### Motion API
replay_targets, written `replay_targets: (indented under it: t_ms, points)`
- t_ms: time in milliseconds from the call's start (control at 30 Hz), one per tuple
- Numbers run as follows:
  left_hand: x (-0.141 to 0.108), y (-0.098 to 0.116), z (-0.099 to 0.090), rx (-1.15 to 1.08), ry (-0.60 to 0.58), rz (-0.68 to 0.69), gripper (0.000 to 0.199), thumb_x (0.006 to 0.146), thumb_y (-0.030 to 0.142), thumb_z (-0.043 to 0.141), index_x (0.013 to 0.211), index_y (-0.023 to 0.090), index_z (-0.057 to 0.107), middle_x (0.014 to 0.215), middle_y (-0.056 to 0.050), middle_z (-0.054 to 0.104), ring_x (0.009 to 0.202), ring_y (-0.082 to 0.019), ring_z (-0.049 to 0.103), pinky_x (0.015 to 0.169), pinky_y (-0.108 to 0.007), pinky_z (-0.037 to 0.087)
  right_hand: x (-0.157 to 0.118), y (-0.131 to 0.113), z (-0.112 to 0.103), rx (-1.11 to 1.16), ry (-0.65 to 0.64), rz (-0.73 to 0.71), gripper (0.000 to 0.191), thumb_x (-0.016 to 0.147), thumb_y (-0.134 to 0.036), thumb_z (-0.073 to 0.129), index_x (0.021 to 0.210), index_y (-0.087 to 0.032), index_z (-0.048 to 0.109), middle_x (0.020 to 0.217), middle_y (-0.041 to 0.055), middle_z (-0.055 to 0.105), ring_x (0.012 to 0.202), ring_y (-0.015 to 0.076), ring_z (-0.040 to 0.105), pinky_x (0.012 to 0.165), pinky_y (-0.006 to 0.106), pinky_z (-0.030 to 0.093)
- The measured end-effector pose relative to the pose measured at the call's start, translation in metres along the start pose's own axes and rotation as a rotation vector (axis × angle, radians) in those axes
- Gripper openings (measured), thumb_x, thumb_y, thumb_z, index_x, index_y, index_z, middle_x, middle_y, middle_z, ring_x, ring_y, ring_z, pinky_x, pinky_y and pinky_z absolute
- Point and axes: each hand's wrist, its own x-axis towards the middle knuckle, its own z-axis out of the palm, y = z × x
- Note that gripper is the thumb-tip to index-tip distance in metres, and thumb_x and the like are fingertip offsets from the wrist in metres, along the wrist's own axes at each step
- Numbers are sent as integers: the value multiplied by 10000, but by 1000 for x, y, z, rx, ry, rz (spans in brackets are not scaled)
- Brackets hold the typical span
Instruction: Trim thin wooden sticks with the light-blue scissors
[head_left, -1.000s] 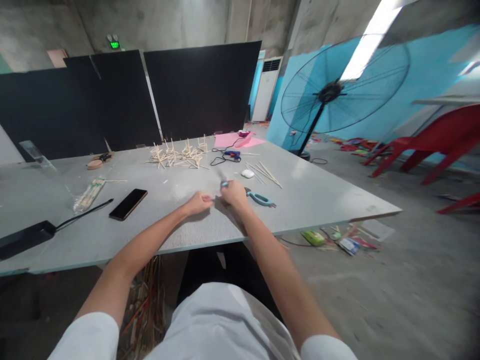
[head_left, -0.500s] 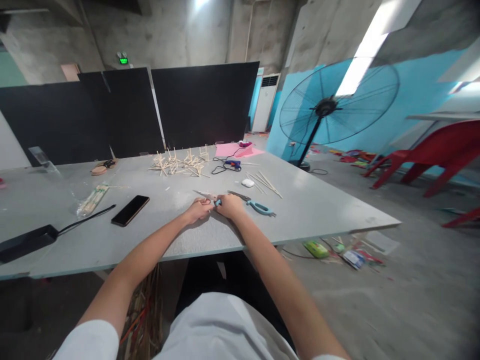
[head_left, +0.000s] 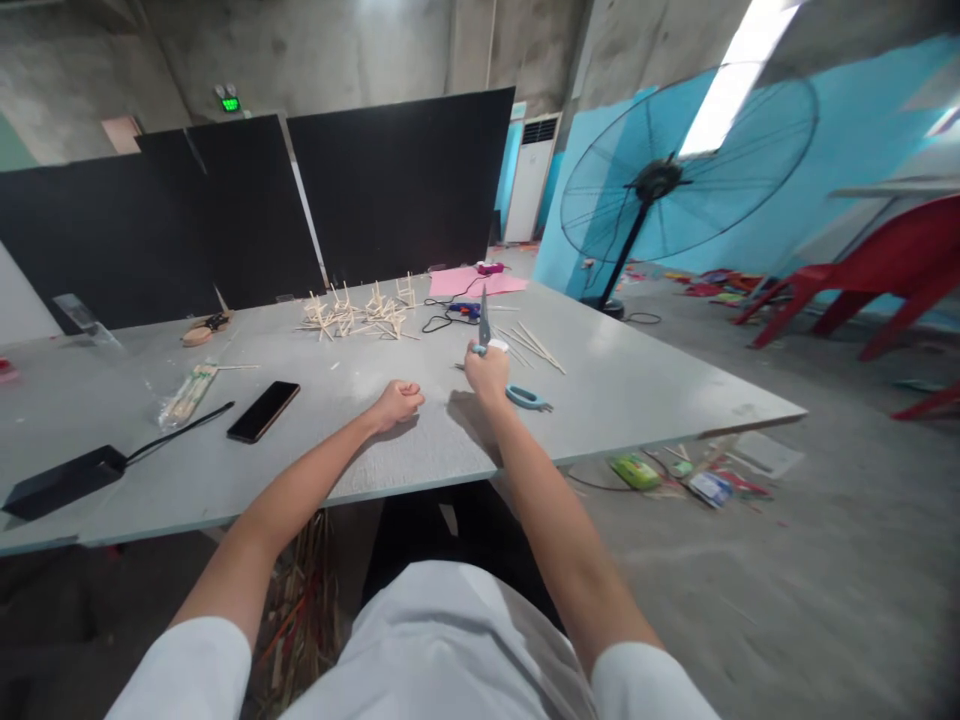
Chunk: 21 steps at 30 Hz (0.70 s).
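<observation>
My right hand (head_left: 487,372) is closed round a pair of scissors (head_left: 484,322), whose blades point up and away from me above the table. Just right of that hand lies a light-blue-handled tool (head_left: 527,398), partly hidden by the hand. Curled into a fist, my left hand (head_left: 400,402) rests on the table; whether anything small is inside cannot be seen. A white case (head_left: 498,346) sits right behind the scissors, beside several loose thin sticks (head_left: 541,350).
Stick frames (head_left: 360,315) stand at the back, near a blue glue gun (head_left: 466,310) with a black cable and pink paper (head_left: 469,282). On the left are a phone (head_left: 264,411), a bag of sticks (head_left: 189,395) and a black box (head_left: 67,482). A large fan (head_left: 656,183) stands beyond the table.
My right hand has moved away from my left, forward and to the right, with the scissors now raised. My left hand has stayed near its place. The view has shifted slightly.
</observation>
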Motion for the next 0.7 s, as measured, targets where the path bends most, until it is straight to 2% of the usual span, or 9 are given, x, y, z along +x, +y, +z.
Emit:
replay_targets:
  t_ms: [67,200,267,367,500,600,700]
  points:
    - [1,0,-1,-26,-1,-8,479,707,113,652,671,236,191,542,112,144,398,-28,150,441,-231,56,-4,0,2,-31,1,-16,614,1033,-384,206,1217,-95,715,1111,243,744,1035,312,696,839,346,486]
    - [3,-2,-3,-50,-2,-6,445,737,139,663,690,238,232,533,114,167,384,-35,171,434,-244,64,-20,-9,13,-70,-91,-198,379,936,-369,480,1145,-213,755,1071,141,777,1046,271,699,869,304,466]
    - [3,-2,-2,-51,0,-2,423,749,157,667,691,237,256,519,110,199,378,-40,190,430,-250,73,-24,-13,16,-91,-133,-261,342,866,-346,570,1113,-215,767,1046,139,781,1039,271,701,865,301,467]
    - [2,-1,0,-39,17,21,449,744,171,685,677,236,247,513,111,190,374,-41,202,428,-257,79,-25,-13,18,-117,-163,-291,335,837,-321,587,1078,-190,779,1043,162,777,1028,279,706,858,309,472]
    - [1,-1,3,-7,49,43,463,728,160,682,672,237,229,510,116,166,374,-42,198,439,-260,77,-25,-12,20,-113,-172,-273,300,820,-309,602,1018,-181,788,1039,164,777,1011,276,712,837,302,475]
    - [0,-2,4,34,62,58,445,703,131,655,663,233,223,517,112,171,397,-36,186,459,-252,71,-20,-10,18,-86,-147,-204,285,824,-327,621,1003,-177,786,1026,162,777,999,271,712,826,291,472]
    - [-3,-4,6,75,11,73,441,630,77,664,625,210,243,539,101,217,460,-21,207,496,-223,82,-10,-2,12,-54,-56,-51,424,965,-346,436,1121,-107,750,1058,226,754,994,297,709,803,324,470]
